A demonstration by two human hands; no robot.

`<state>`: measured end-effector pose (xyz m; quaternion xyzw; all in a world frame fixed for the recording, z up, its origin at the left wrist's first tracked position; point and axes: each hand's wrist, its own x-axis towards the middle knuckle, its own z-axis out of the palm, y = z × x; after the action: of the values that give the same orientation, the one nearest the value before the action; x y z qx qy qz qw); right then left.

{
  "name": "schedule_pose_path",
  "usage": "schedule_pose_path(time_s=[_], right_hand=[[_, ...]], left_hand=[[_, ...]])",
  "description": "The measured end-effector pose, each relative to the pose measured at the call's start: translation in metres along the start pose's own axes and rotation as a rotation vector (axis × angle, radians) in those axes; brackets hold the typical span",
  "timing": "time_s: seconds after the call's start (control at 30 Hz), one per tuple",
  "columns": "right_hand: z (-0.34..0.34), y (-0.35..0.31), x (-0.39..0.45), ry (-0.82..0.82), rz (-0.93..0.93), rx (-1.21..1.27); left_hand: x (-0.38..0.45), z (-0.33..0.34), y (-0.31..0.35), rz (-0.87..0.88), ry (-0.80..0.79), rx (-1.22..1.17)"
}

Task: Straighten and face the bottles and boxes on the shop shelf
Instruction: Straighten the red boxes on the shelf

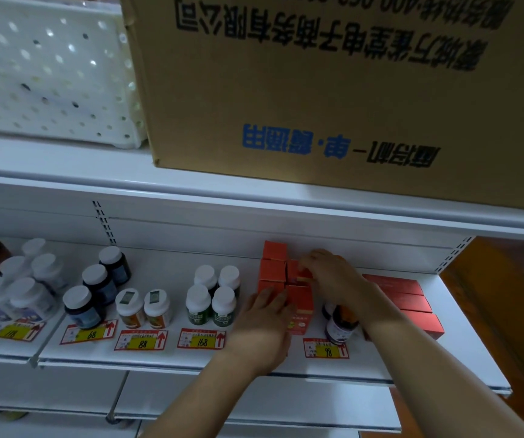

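Note:
A cluster of small orange-red boxes (274, 261) stands in two rows on the white shelf (166, 355). My left hand (262, 320) lies flat against the left side of the front boxes, fingers straight. My right hand (330, 273) reaches over the right row and pinches the top of a middle box (303, 276). A dark bottle with an orange label (341, 324) stands just right of the boxes, partly hidden by my right forearm. Flat red cartons (412, 295) lie stacked further right.
Green-labelled bottles (211, 301), two orange-labelled bottles (144, 308), dark blue bottles (96, 286) and white-capped bottles (24, 286) stand to the left, with price tags (202, 339) along the front edge. Above, a large cardboard box (333, 90) and a perforated white basket (49, 67) sit on the upper shelf.

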<state>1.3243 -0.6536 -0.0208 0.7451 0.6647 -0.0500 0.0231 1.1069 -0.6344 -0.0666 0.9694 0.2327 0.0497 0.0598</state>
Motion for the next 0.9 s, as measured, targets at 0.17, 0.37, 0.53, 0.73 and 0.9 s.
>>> schedule_pose_path(time_s=[0.17,0.37,0.53,0.73,0.9], right_hand=[[-0.004,0.001,0.007,-0.058,0.018,0.063],[-0.023,0.010,-0.004,0.069,-0.027,0.263],[-0.061,0.007,-0.032,0.288,-0.040,0.346],[-0.073,-0.016,-0.075,0.451,0.028,0.613],[-0.075,-0.045,-0.107,0.497,0.126,0.944]], left_hand=[[0.001,0.005,-0.003,-0.002,0.030,-0.022],[0.004,0.007,-0.001,-0.008,0.075,-0.071],[0.009,-0.011,0.004,-0.075,0.073,-0.144],[0.011,-0.056,0.008,-0.241,0.280,-0.631],[-0.013,-0.084,0.013,-0.104,0.127,-1.152]])
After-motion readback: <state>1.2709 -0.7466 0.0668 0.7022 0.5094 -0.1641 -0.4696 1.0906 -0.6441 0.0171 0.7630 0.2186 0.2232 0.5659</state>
